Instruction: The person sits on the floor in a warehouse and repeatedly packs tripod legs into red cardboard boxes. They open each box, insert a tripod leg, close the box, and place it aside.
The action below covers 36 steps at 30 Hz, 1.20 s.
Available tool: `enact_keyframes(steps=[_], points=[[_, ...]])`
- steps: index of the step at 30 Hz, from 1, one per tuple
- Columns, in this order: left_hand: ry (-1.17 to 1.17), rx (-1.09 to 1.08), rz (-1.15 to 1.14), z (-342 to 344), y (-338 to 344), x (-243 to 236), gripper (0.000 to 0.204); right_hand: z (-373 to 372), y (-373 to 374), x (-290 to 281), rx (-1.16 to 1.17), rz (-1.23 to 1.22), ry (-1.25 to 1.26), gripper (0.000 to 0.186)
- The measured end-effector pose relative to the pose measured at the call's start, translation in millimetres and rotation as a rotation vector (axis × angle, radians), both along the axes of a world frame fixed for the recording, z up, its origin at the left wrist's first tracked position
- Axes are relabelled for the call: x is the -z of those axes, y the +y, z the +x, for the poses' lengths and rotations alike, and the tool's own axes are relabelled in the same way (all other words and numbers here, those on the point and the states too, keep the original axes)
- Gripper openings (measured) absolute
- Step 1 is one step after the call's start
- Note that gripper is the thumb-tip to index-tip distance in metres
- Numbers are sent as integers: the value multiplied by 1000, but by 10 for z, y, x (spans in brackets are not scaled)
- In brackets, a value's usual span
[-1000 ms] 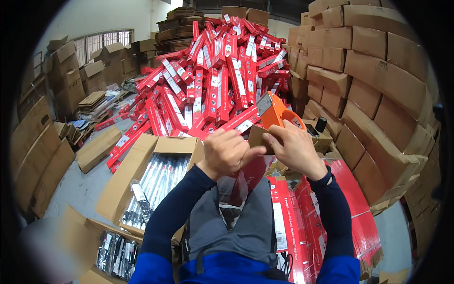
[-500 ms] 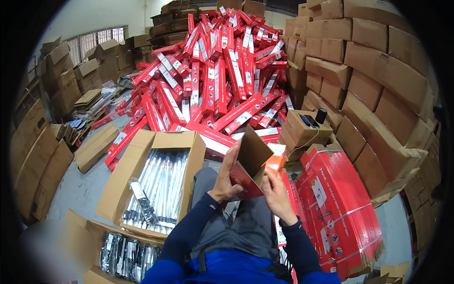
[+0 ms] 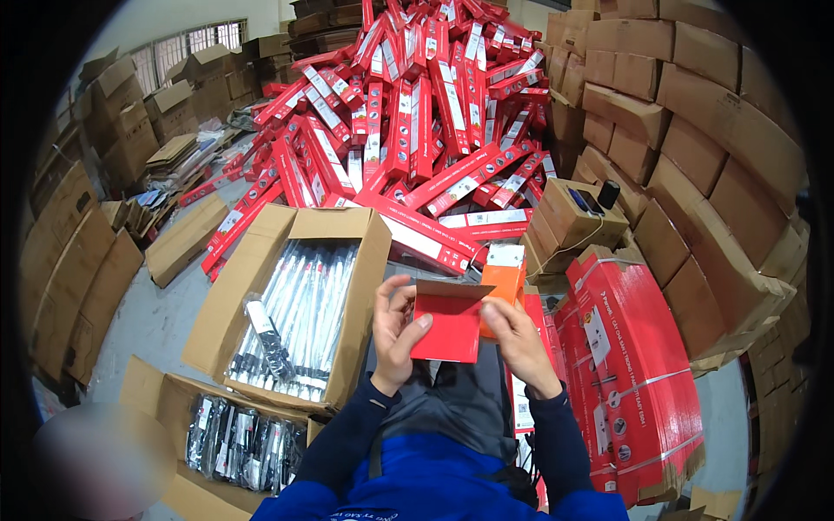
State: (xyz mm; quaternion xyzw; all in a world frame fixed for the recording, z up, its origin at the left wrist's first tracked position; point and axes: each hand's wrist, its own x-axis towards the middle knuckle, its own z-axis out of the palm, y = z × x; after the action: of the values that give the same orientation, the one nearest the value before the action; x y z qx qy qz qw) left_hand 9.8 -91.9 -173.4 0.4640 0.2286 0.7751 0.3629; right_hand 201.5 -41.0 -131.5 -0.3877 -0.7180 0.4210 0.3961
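Observation:
My left hand (image 3: 397, 339) grips the left side of a red cardboard box (image 3: 446, 328), its thumb on the red face. A brown flap edge (image 3: 452, 288) shows along the top of that box. My right hand (image 3: 514, 340) holds an orange tape dispenser (image 3: 501, 273) with a pale metal head, its thumb at the box's right corner. How the right fingers wrap the dispenser is partly hidden. Both hands are over my lap.
An open carton (image 3: 203, 318) of long wrapped poles stands left, another (image 3: 148, 391) of black bagged parts below it. A pile of red boxes (image 3: 408, 122) rises ahead. At right are a strapped red bundle (image 3: 638, 365), a small carton (image 3: 565, 217) with devices and stacked brown cartons (image 3: 695, 200).
The red box has turned from showing its brown open end to showing a red face. The orange dispenser has swung upright behind it. Both hands have shifted lower since one second ago.

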Motion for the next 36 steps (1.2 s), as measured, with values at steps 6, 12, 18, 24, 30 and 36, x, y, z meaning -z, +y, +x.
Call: enact_keyframes(steps=[6, 12, 18, 24, 30, 36], points=[[7, 70, 102, -98, 98, 29, 30, -42, -31, -346, -20, 250, 144, 75], [330, -209, 92, -158, 22, 293, 35, 94, -196, -872, -361, 96, 599, 78], [261, 137, -75, -365, -241, -123, 114, 47, -365, -1131, -552, 114, -243, 82], [258, 269, -248, -458, -478, -595, 86, 53, -363, -1215, -579, 159, -289, 68], [385, -164, -296, -340, -532, -358, 27, 113, -344, -1453, -521, 149, -572, 62], [623, -498, -432, -355, -425, 289, 41, 408, -161, -1520, -475, 236, -752, 57]])
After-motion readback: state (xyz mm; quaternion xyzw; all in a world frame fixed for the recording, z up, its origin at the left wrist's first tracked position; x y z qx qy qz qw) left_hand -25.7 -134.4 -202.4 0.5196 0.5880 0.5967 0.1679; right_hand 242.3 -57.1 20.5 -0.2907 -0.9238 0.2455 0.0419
